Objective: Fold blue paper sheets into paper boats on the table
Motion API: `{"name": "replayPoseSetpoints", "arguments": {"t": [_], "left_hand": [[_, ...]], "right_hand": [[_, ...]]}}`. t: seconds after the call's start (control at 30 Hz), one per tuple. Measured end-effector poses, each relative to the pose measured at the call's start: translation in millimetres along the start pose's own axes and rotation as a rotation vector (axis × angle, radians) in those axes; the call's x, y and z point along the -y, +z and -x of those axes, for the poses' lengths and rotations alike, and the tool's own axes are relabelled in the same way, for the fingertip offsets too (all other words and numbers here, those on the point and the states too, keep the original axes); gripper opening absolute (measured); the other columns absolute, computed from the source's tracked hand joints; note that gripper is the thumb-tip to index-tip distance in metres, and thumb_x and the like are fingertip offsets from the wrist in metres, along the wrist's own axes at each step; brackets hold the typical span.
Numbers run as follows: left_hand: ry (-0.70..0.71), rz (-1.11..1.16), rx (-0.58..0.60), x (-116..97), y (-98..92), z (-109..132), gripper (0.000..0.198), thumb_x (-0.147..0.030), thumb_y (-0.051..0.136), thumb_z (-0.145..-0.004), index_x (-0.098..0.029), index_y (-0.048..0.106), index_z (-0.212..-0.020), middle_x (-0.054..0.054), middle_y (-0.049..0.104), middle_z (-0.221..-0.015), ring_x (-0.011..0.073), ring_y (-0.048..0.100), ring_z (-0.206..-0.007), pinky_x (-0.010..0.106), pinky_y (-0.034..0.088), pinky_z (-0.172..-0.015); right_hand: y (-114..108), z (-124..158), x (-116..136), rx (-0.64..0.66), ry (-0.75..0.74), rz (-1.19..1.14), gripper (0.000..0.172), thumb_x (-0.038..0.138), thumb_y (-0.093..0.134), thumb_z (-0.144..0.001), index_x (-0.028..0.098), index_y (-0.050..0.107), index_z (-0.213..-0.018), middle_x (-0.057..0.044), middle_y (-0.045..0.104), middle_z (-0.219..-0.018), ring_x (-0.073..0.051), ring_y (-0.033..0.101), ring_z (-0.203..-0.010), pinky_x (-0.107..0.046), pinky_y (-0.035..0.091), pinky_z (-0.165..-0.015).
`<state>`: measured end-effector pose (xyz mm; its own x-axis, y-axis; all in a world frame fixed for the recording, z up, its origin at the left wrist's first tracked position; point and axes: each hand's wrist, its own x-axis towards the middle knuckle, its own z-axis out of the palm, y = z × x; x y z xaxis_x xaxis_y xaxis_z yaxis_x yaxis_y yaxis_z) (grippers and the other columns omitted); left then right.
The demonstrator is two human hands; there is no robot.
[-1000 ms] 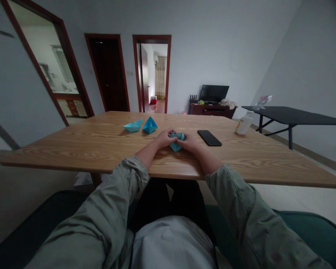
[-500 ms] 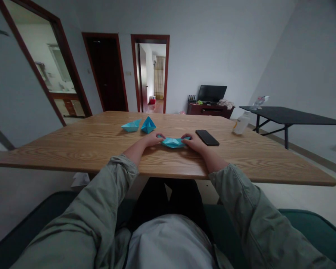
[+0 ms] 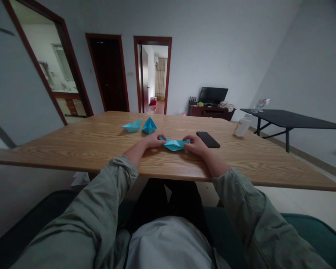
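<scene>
We log L hand [image 3: 154,140] & R hand [image 3: 196,145], fingers curled, pinching opposite ends of flat blue folded-paper origami piece [image 3: 175,144], on light-oak wooden table [image 3: 72,149]. Two blue paper origami folds [image 3: 141,126] sit further ahead; slim black smartphone [image 3: 208,139] lies just beside R hand.

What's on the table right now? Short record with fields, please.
surface: wooden table
left grip: left hand, at the left end of the folded blue paper
right grip: right hand, at the paper's right end
beyond hands: flatter blue origami piece, peaked blue origami piece
right of hands: black smartphone, white bottle
</scene>
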<state>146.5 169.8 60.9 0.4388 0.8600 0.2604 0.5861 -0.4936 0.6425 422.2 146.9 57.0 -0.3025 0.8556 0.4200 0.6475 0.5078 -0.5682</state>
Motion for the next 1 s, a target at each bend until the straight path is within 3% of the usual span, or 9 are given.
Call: {"name": "replayPoseSetpoints", "arguments": {"t": [0.27,0.43,0.6,0.7,0.83,0.9,1.0], "left_hand": [[-0.002,-0.062,0.026,-5,0.6,2,0.043,-0.043,0.075,-0.062,-0.016,0.071,-0.096,-0.001,0.061,-0.068,0.0124,0.052,-0.06,0.022,0.04,-0.056],[0.078,-0.18,-0.081,-16,5.8,1,0.03,-0.044,0.067,-0.071,-0.016,0.073,-0.08,0.002,0.065,-0.068,0.0134,0.053,-0.062,0.024,0.039,-0.059],[0.023,-0.173,-0.145,-20,6.4,0,0.029,-0.041,0.064,-0.073,-0.013,0.072,-0.072,0.003,0.062,-0.06,0.0143,0.053,-0.061,0.025,0.04,-0.061],[-0.032,0.06,-0.14,-21,3.3,1,0.033,-0.045,0.065,-0.072,-0.013,0.07,-0.081,0.003,0.063,-0.067,0.0134,0.055,-0.062,0.025,0.044,-0.061],[-0.14,0.602,-0.094,-19,-5.1,2,0.055,-0.044,0.057,-0.078,-0.024,0.048,-0.128,0.004,0.065,-0.096,0.0123,0.063,-0.064,0.027,0.051,-0.06],[-0.197,0.751,-0.077,-18,-8.4,4,0.059,-0.037,0.054,-0.077,-0.027,0.04,-0.133,0.006,0.065,-0.101,0.0144,0.067,-0.066,0.029,0.053,-0.06],[-0.214,0.804,-0.026,-21,-6.1,8,0.064,-0.023,0.06,-0.068,-0.025,0.04,-0.13,0.01,0.064,-0.112,0.0178,0.07,-0.072,0.03,0.054,-0.062]], "right_hand": [[2,3,13,0.138,-0.051,0.17,0.032,0.041,0.07,-0.07,0.02,0.071,-0.095,0.0,0.064,-0.076,-0.013,0.05,-0.06,-0.024,0.038,-0.058],[6,-1,13,0.064,-0.044,0.13,0.023,0.039,0.068,-0.075,0.022,0.074,-0.089,-0.004,0.069,-0.084,-0.017,0.057,-0.073,-0.026,0.041,-0.067],[5,-4,10,0.025,0.038,0.089,0.027,0.042,0.064,-0.078,0.018,0.076,-0.083,-0.003,0.067,-0.07,-0.016,0.055,-0.064,-0.026,0.039,-0.06],[3,-5,8,0.017,0.075,0.079,0.028,0.042,0.064,-0.077,0.017,0.076,-0.081,-0.001,0.062,-0.061,-0.014,0.051,-0.058,-0.026,0.036,-0.054],[2,-8,0,0.023,0.148,-0.029,0.029,0.043,0.068,-0.073,0.016,0.076,-0.08,-0.001,0.063,-0.06,-0.013,0.051,-0.056,-0.025,0.039,-0.054],[2,-10,-2,0.006,0.221,-0.173,0.028,0.042,0.072,-0.071,0.016,0.075,-0.078,-0.002,0.065,-0.064,-0.014,0.054,-0.058,-0.025,0.044,-0.057],[4,-12,0,-0.032,0.35,-0.522,0.024,0.037,0.075,-0.069,0.015,0.073,-0.076,-0.006,0.069,-0.073,-0.016,0.06,-0.064,-0.025,0.05,-0.058]]}}
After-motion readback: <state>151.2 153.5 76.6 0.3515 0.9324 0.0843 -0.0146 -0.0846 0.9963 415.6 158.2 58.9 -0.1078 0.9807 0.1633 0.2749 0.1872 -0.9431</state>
